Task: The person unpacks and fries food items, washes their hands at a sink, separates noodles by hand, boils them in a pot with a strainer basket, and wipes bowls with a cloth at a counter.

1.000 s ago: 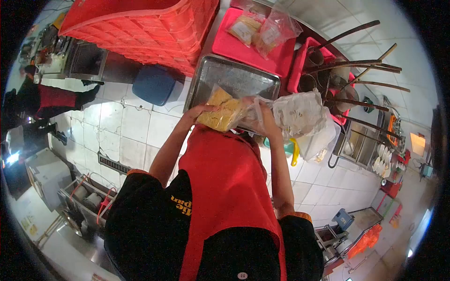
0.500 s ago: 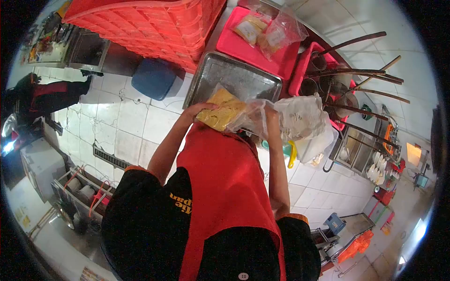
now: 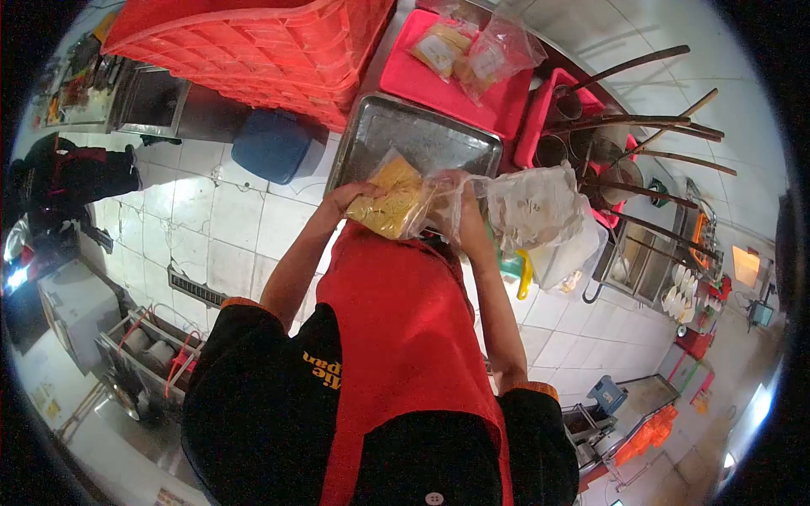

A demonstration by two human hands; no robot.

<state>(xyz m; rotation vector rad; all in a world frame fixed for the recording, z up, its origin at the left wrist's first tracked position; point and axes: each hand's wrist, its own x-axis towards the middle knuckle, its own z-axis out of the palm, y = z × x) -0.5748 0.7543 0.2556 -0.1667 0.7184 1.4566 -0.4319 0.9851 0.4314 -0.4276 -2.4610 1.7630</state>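
Observation:
My left hand is closed on the left side of a clear plastic bag packed with something yellow. My right hand grips the loose, empty end of the same bag; its fingers are partly covered by the film. The bag is held over the near edge of a metal tray. Just right of my right hand lies a translucent plastic bag with dark marks on it, on top of a pale container. A yellow handle sticks out below that bag.
Behind the metal tray is a pink tray with bagged portions. A pink basket holds strainers with long wooden handles jutting right. Red crates and a blue lidded bin stand left. Another person is far left.
My right hand has moved left, closer to the filled part of the bag, and the loose film has bunched up. The other person at the left has shifted further left.

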